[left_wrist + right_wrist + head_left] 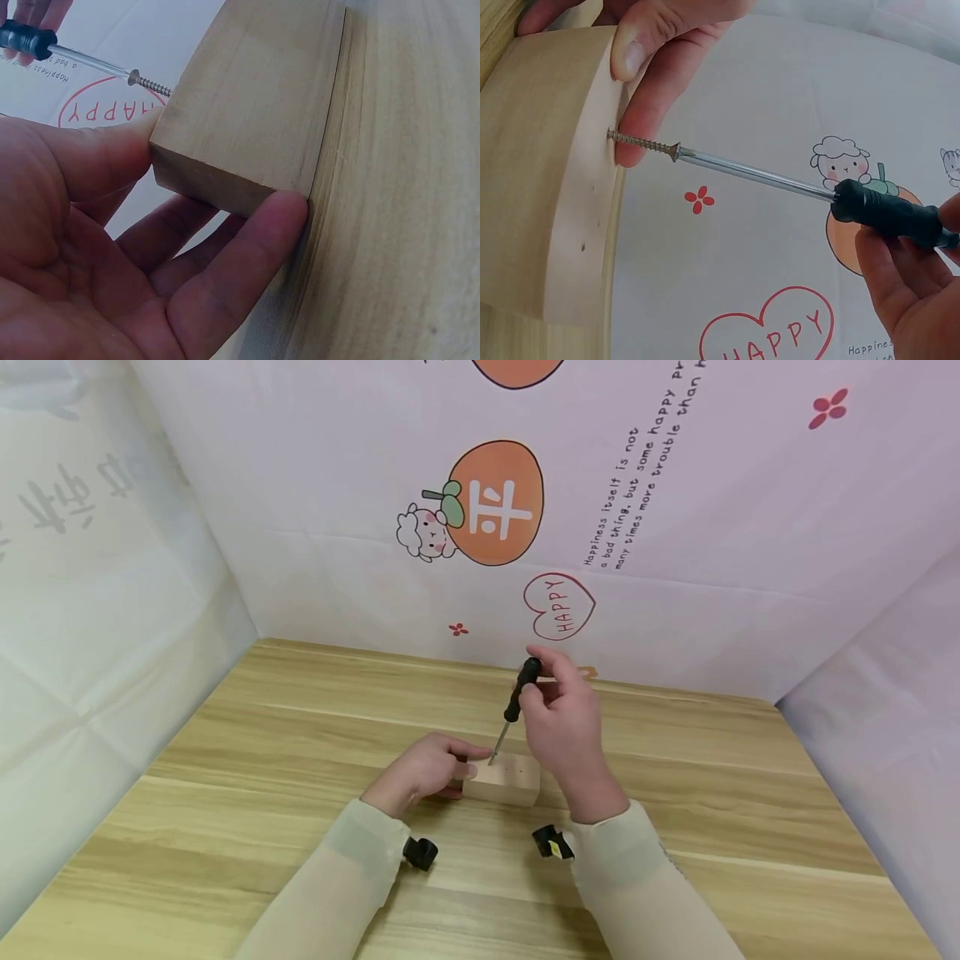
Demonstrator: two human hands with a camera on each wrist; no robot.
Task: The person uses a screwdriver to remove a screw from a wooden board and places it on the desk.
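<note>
A pale wooden block (501,788) lies on the table, with several small holes in its top face. My left hand (429,766) grips the block's left end, thumb on top and fingers around the end and sides. A screw (641,142) stands in the top face close to my left thumb, most of its thread showing. My right hand (566,718) holds a screwdriver (522,689) by its black handle, fingers curled round it. The screwdriver's metal shaft (757,175) leans in line with the screw, its tip at the screw head.
The wood-grain table (300,718) spreads around the block. A white printed cloth (337,502) hangs behind and at both sides. Small black wrist cameras, left (421,853) and right (552,842), sit at the inner side of each cuff.
</note>
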